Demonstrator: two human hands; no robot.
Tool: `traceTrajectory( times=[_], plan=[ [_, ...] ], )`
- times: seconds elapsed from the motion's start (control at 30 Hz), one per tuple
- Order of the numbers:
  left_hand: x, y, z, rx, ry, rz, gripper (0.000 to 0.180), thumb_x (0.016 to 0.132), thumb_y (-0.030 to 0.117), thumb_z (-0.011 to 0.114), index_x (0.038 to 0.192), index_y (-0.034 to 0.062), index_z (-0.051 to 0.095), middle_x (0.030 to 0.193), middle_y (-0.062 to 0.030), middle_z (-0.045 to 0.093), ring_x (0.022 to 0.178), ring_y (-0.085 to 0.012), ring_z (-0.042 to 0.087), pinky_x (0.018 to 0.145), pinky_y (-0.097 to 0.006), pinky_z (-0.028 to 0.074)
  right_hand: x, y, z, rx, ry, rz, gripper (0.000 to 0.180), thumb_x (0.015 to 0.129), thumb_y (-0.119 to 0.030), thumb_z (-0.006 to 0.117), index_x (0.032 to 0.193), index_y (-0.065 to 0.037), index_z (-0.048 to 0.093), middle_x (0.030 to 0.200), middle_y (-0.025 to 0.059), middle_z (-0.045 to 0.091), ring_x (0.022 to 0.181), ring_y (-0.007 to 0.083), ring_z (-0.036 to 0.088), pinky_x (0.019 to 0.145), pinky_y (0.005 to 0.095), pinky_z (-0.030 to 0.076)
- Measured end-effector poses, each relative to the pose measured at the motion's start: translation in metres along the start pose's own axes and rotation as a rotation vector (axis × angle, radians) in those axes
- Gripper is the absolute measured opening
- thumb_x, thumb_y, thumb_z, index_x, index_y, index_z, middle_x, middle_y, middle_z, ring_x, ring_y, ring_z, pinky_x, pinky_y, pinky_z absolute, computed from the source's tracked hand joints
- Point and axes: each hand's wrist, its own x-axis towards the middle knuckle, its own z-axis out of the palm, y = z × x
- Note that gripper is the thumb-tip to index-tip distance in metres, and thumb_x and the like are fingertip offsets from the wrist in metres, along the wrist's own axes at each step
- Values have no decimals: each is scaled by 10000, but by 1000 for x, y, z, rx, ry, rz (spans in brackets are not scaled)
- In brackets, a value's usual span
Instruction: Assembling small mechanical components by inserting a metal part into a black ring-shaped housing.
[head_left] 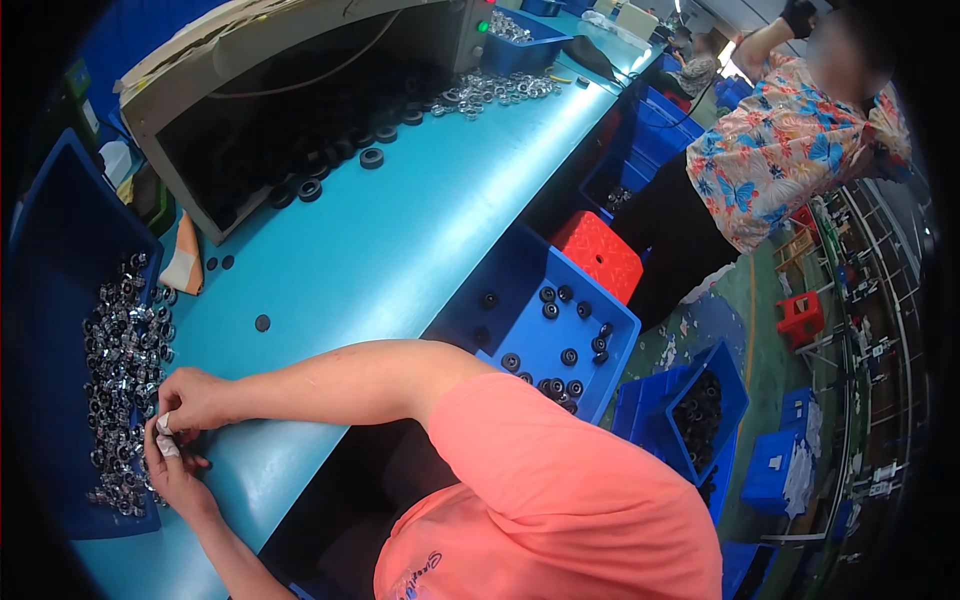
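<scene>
Both my hands meet at the left edge of the teal workbench (370, 250), next to a blue bin (60, 250) holding a heap of shiny metal rings (125, 370). My right hand (195, 400) lies over my left hand (172, 465), fingertips pinched together. White tape wraps some fingertips. Something small and dark sits between the fingers, but I cannot make out what it is. A few black rubber rings (262, 323) lie loose on the bench beyond my hands.
A beige machine housing (300, 90) with black rings under it stands at the back. A blue bin (560, 330) with black rings hangs off the bench's right side. A red stool (598, 252), more blue bins and a person in a flowered shirt (790, 150) are on the right.
</scene>
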Motion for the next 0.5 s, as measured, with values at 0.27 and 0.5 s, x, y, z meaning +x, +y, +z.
traceTrajectory(
  times=[0.27,0.5],
  plan=[
    [-4,4,3,266,143,57,335,1082,218,499,1337,37,620,1075,-44,665,676,-47,543,491,-195,391,-13,-15,12,-179,61,-35,215,871,-151,703,754,28,681,648,105,690,603,184,712,527,320,555],
    [1,5,-10,77,7,-24,353,1071,153,494,1401,42,556,1135,-54,661,741,-47,565,532,-182,403,-8,-14,13,-158,35,-18,162,886,-130,670,868,28,700,733,129,714,634,184,718,545,329,567]
  ],
)
